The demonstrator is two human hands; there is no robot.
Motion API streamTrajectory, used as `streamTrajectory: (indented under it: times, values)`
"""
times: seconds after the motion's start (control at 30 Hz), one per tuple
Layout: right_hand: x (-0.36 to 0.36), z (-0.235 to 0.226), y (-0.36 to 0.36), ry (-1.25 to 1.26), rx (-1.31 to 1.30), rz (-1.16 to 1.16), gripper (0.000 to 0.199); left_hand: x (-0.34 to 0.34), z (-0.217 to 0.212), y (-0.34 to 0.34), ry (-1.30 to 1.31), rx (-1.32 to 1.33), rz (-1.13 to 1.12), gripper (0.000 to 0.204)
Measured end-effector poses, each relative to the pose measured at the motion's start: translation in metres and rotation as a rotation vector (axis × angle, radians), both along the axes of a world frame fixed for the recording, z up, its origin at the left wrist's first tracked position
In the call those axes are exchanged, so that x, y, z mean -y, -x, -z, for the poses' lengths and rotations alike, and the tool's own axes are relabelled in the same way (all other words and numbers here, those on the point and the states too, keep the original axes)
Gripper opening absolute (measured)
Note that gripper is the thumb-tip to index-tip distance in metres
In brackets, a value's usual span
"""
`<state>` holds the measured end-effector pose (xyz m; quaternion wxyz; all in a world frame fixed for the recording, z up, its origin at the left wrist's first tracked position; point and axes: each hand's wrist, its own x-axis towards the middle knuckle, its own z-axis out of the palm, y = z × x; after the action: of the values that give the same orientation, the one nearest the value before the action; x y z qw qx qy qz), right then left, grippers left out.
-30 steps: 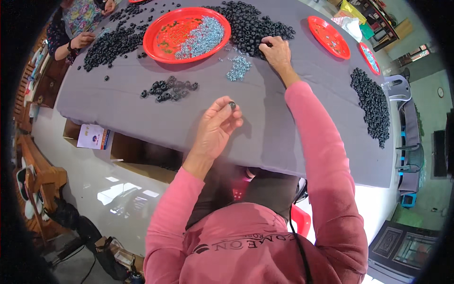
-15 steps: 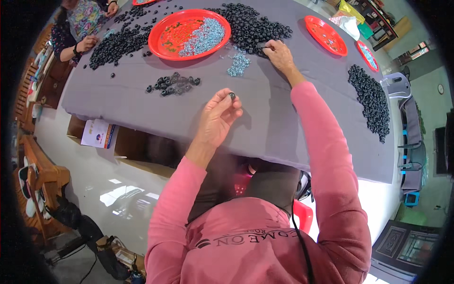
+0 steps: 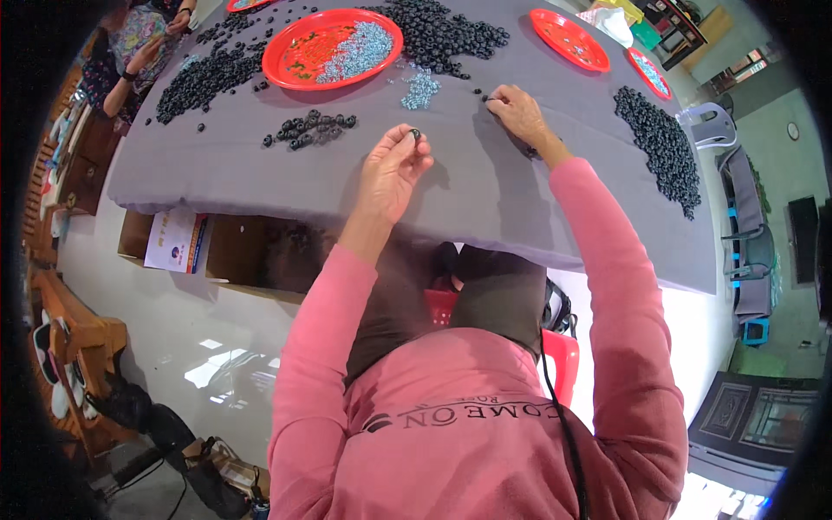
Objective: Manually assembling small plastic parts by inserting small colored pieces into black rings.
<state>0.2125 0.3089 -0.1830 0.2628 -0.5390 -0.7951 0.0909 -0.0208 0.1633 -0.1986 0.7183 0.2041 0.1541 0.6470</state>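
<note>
My left hand [image 3: 390, 173] is raised above the table's near side, thumb and fingers pinching a round black bead [image 3: 414, 134]. To the right, my right hand [image 3: 522, 120] is low over the cloth, its fingers drawn together. Two loose black beads [image 3: 483, 95] are at its fingertips, and a few dark ones show beneath the palm. Whatever the right fingers grip is hidden. Beyond the hands spreads a large pile of black beads [image 3: 442, 39]. A small heap of pale blue beads [image 3: 420, 90] sits before it, and a small black bead cluster [image 3: 312, 130] lies left of my left hand.
A red tray [image 3: 276, 74] holds pale blue beads. Another red tray [image 3: 542, 28] and a smaller one [image 3: 663, 85] are at the right. Black beads [image 3: 659, 147] line the right edge, more [image 3: 208, 82] the far left, near another person's hand [image 3: 143, 56]. Cardboard boxes [image 3: 238, 251] stand below.
My right hand has come away from the large black pile toward me, with loose beads by its fingertips. The left still pinches its bead. The other person's hand has lifted off the table.
</note>
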Motion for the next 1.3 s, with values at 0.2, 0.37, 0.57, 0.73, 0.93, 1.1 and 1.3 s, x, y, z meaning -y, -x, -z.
streamTrajectory:
  times: [0.2,0.37,0.57,0.73,0.93,1.1,1.3]
  values:
    - [0.035,-0.015,-0.006,0.173,-0.062,-0.002,0.028,0.0,0.001,-0.005,0.029,-0.078,-0.044,0.009]
    - [0.027,-0.037,-0.01,0.432,-0.054,-0.063,0.026,-0.003,0.001,-0.01,0.064,-0.104,-0.068,0.01]
    - [0.014,-0.037,-0.019,0.466,-0.21,0.013,0.02,-0.008,-0.001,-0.014,0.066,-0.094,-0.059,0.012]
    - [0.012,-0.038,-0.032,0.419,-0.167,0.129,0.029,-0.013,0.001,-0.012,0.043,-0.068,-0.058,0.009]
    - [0.06,-0.055,-0.059,0.0,-0.258,0.132,0.024,-0.013,0.005,-0.006,0.012,-0.091,-0.102,0.007]
    - [0.154,-0.054,-0.046,0.115,-0.314,0.18,0.014,-0.015,0.003,-0.009,0.013,-0.114,-0.107,0.006]
    - [0.206,-0.049,-0.059,0.206,-0.69,0.068,0.007,-0.012,0.008,-0.01,-0.019,-0.119,-0.042,0.007]
